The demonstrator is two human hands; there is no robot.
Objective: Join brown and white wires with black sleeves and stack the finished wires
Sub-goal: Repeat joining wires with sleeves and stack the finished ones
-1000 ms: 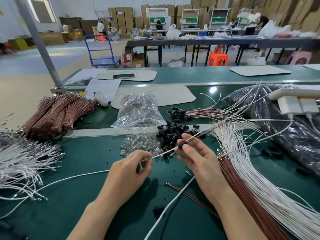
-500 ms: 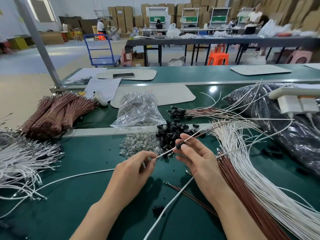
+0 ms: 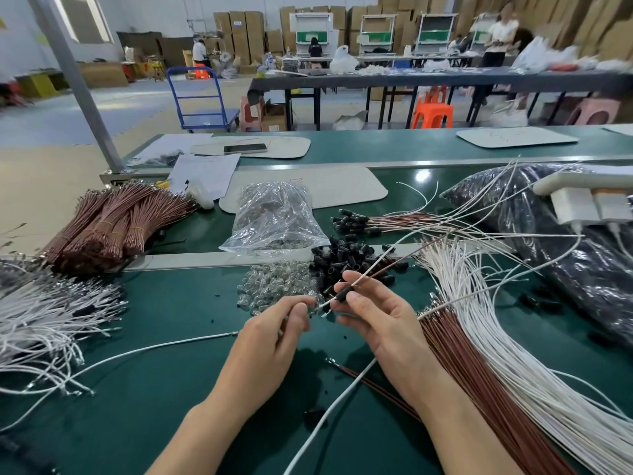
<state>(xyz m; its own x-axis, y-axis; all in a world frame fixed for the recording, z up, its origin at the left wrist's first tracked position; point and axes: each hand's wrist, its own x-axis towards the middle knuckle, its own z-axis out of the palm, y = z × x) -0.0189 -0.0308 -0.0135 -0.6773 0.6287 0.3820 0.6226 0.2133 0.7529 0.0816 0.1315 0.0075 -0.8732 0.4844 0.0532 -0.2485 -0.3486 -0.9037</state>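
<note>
Left hand [image 3: 270, 341] nearer right grip's [image 3: 380, 320] sleeve [image 3: 342, 297]

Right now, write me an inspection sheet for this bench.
Surface: green bench top, metal strip across it.
Job's things: white wires and brown wires fanned at right; black sleeves heaped; finished wires stacked behind; tied brown bundles at left.
Clutter: clear bag, small bulbs, papers, dark bag.
Hands: right hand pinches a sleeved wire pair; left hand curled by its tip, grip unclear.
Cables: power strip with plugs, leads hanging.
Surroundings: blue trolley, boxes, people at far tables.
</note>
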